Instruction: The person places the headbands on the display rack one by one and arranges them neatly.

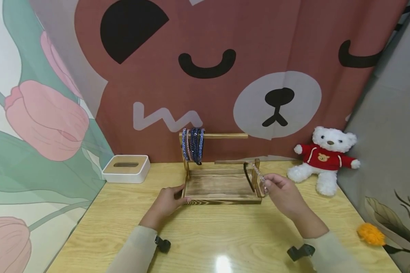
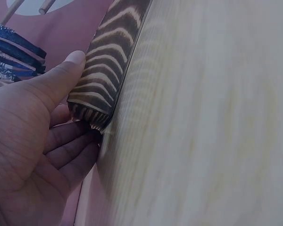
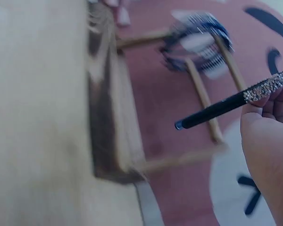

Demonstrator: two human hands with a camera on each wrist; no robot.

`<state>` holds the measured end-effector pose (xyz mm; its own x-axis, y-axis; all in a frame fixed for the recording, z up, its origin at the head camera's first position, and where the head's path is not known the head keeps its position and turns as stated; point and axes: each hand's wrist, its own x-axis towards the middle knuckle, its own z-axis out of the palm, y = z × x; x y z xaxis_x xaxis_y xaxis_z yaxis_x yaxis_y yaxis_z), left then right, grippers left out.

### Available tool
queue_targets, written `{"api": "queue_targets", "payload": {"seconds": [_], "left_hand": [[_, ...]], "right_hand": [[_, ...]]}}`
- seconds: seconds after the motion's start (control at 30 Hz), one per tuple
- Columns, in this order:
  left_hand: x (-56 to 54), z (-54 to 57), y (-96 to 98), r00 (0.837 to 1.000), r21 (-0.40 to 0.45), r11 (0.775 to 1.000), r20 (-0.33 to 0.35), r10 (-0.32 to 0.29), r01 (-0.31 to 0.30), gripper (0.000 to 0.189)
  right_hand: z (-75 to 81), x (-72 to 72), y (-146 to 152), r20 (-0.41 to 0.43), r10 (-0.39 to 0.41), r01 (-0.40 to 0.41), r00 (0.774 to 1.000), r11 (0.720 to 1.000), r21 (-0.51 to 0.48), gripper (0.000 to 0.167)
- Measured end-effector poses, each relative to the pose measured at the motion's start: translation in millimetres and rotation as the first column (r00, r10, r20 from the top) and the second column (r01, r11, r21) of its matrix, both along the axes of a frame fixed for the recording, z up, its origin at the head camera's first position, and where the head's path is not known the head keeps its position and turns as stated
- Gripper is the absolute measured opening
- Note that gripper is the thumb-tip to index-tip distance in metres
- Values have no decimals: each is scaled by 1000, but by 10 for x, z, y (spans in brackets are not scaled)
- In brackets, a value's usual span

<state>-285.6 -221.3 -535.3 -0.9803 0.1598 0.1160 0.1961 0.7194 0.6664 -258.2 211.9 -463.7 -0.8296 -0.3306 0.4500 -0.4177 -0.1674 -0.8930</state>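
Note:
My left hand (image 1: pixel 165 203) grips the front left corner of a wooden headband stand (image 1: pixel 225 201), a dark-grained tray with posts and rods. In the left wrist view its thumb lies along the front board (image 2: pixel 104 66), with the other fingers curled by the corner. At the stand's right end, my right hand (image 1: pixel 286 194) pinches a headband (image 3: pixel 217 108) by its side. Pinkish glittering stones cover the part near the fingers; the visible end is plain black. Several blue, black and pink sparkly headbands (image 1: pixel 193 146) hang together at the left of the upper rod (image 1: pixel 227 135).
A white tissue box (image 1: pixel 126 168) with a wooden lid stands at the back left of the table (image 1: pixel 205 235). A white teddy bear (image 1: pixel 322 161) in a red sweater sits at the back right. An orange fluffy ball (image 1: pixel 371 234) lies near the right edge. Printed curtains hang behind.

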Motion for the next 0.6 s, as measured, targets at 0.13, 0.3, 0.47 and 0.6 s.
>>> {"api": "queue_targets", "payload": {"seconds": [0.13,0.3,0.47,0.6], "left_hand": [[-6,10,-6,1000,-11,1000,-6,1,-1,69],[-5,19,-6,1000,-9,1000,-16,4,-4,68],[0,7,-6,1000,0,1000,-7,-3,3,69],[-3,5,-7,1000,2,1000,-9,0,0,70]], "right_hand": [[143,-103,266,36,-33,39,999,986,-159,26],[259,-283,563,86,-59,83,995,946,-313,23],[300,-450,774,116,-65,111,991,887,-447,27],[303,-559,854,107,-42,90,993,859,-504,30]]}}
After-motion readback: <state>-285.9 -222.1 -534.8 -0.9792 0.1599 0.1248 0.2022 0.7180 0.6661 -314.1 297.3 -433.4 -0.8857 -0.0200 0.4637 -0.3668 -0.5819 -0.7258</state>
